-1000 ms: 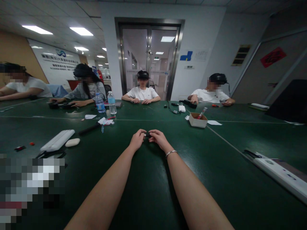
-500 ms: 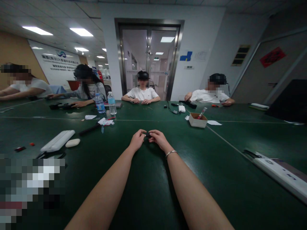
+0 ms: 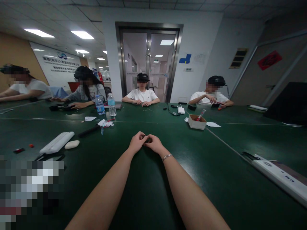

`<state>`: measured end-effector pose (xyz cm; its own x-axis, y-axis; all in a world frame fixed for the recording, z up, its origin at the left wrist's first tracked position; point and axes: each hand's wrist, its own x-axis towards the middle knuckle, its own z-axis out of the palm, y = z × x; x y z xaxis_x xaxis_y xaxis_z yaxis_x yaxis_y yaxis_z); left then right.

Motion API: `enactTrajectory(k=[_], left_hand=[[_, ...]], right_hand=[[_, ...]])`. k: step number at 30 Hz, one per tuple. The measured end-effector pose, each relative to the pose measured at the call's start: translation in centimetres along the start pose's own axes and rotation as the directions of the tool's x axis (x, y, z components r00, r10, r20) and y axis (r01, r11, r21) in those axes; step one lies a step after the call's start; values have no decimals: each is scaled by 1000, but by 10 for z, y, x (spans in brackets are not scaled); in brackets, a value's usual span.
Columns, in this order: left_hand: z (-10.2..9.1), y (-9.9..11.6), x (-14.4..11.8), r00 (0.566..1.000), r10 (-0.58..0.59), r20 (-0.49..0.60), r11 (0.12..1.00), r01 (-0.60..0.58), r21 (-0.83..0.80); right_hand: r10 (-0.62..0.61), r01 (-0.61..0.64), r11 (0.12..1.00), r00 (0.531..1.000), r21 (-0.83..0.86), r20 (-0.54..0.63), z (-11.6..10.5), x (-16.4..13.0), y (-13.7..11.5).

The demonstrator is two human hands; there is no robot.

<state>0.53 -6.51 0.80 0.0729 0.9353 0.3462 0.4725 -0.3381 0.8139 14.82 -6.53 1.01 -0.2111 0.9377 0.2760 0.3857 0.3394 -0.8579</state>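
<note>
My left hand [image 3: 137, 143] and my right hand [image 3: 154, 143] meet above the green table [image 3: 153, 191], straight ahead of me. Fingers of both curl around a small dark object [image 3: 149, 140]. Most of it is covered by the fingers, so its kind cannot be made out. Both hands are closed, their fingertips close together or touching. A silver bracelet [image 3: 167, 157] circles my right wrist.
To the left lie a white pouch [image 3: 57, 142], a white oval item [image 3: 72, 144] and a long black item [image 3: 89, 131]. Two water bottles [image 3: 111, 105] stand farther back. A small open box [image 3: 197, 123] is at right. Several people sit around the table.
My fingers have closed further over the small dark object, hiding more of it, and my right hand has turned inward. The person at far right has brought a hand across to the other.
</note>
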Motion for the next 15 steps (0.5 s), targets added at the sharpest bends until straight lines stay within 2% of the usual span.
enactTrajectory(k=[3,6,8,12,15], left_hand=[[1,4,-3,998,-38,59,999,38,-1],[-5,18,-5,973,-109,203,994,113,-9],[-17,34,-10,941,-119,318,993,105,59],[-62,79,-37,849,-132,512,957,-25,289],[-108,108,-71,844,-217,491,902,-18,431]], right_hand=[[7,-11,995,999,99,39,6,-2,-5],[82,-119,957,986,264,145,11,-6,-13],[81,-159,930,968,330,238,7,-10,-16],[47,-218,900,909,377,413,-24,-29,-14],[104,-302,873,882,383,460,-63,-58,-11]])
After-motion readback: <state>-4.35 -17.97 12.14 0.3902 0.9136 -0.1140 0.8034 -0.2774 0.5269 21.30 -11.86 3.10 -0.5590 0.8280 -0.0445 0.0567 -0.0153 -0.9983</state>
